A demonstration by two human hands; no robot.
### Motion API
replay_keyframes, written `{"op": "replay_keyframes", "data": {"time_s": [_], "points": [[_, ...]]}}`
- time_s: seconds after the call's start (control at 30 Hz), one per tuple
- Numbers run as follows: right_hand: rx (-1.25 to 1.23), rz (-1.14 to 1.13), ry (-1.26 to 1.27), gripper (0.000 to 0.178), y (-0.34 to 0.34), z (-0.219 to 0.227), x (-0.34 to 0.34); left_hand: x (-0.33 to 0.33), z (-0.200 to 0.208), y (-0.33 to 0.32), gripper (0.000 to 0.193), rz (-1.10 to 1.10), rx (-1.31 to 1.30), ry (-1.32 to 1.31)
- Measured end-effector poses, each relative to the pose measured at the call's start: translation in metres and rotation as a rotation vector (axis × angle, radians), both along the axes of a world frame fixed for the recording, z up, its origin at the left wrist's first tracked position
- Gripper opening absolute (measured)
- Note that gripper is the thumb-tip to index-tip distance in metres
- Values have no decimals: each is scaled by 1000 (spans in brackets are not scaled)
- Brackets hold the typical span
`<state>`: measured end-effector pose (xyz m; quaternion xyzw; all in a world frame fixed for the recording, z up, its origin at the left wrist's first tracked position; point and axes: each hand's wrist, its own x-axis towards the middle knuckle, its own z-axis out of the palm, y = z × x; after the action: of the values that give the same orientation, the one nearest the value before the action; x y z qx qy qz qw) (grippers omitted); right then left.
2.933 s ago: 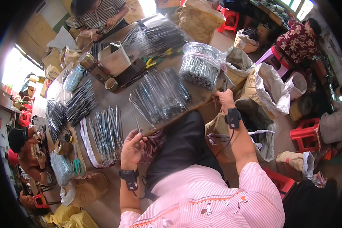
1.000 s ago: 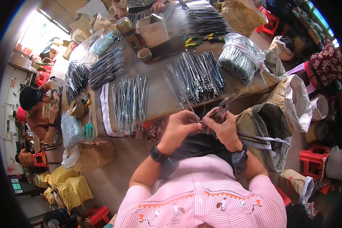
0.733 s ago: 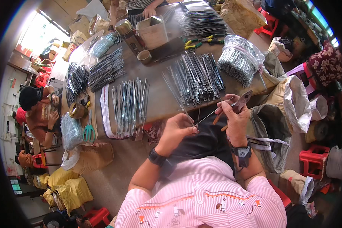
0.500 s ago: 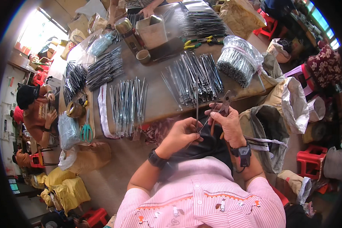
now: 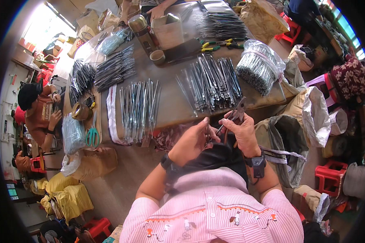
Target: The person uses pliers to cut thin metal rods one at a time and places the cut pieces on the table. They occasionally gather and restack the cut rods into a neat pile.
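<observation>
Both my hands are held close together over my lap, just off the table's near edge. My right hand (image 5: 241,133) grips a pair of pliers (image 5: 240,106), jaws pointing up and away from me. Its thumb and fingertips also meet a thin metal rod (image 5: 220,128) that runs between the hands. The fingers of my left hand (image 5: 192,139) are curled around the near end of that rod, thumb raised. Beyond my hands lies a pile of thin metal rods (image 5: 217,83); a looser spread of rods (image 5: 140,107) lies farther left.
A plastic-wrapped rod bundle (image 5: 258,67) stands at the table's right edge. Farther back are yellow-handled pliers (image 5: 209,47), a cup (image 5: 157,57), a flask (image 5: 141,32) and a plastic bin (image 5: 168,32). Teal scissors (image 5: 93,137) lie left. Co-workers sit left and across; open sacks (image 5: 288,141) stand right.
The long rod that stood upright from my left hand no longer shows there. My left hand has turned, its thumb now raised. My right hand keeps the pliers; the view has shifted slightly.
</observation>
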<state>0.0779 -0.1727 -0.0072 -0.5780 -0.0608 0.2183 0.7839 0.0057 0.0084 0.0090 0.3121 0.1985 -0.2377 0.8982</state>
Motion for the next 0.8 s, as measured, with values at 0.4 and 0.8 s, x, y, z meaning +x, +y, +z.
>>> {"op": "replay_keyframes", "data": {"time_s": [0.4, 0.8], "points": [[521, -46, 670, 29, -24, -21, 5, 4, -16, 2, 19, 97, 384, -201], [-279, 425, 99, 66, -46, -17, -23, -2, 0, -15, 21, 205, 1034, -598]]}}
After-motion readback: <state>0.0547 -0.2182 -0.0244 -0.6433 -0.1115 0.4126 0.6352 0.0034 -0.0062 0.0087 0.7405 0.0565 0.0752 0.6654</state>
